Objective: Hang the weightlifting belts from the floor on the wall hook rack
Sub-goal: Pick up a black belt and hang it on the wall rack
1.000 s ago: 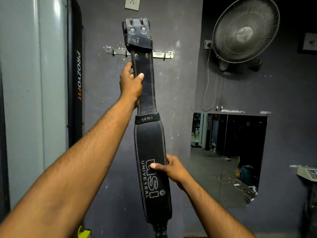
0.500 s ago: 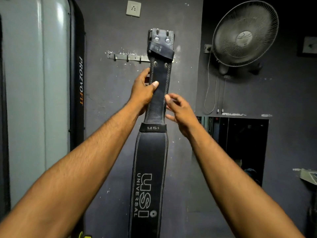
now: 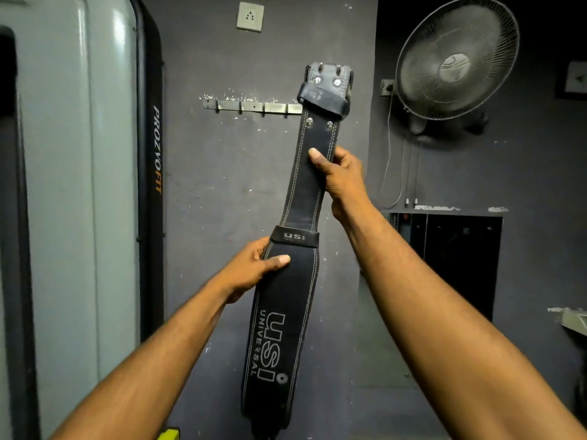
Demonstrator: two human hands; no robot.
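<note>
Both hands grip the belt: right hand on the narrow strap, left hand lower. Its buckle end overlaps the rack's right end.

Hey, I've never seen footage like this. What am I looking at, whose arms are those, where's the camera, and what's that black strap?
No machine here: this is one picture from a camera worn on a person's head, so the two bare arms are the wearer's own. The black strap is a weightlifting belt, printed USI Universal, held up in front of a dark wall. The left hand grips its wide part just below a small loop; the right hand grips the narrow part higher up. The buckle end is on top, over the right end of a metal hook rack on the wall. Whether it has caught a hook can't be seen. A fan hangs to the right.
</note>
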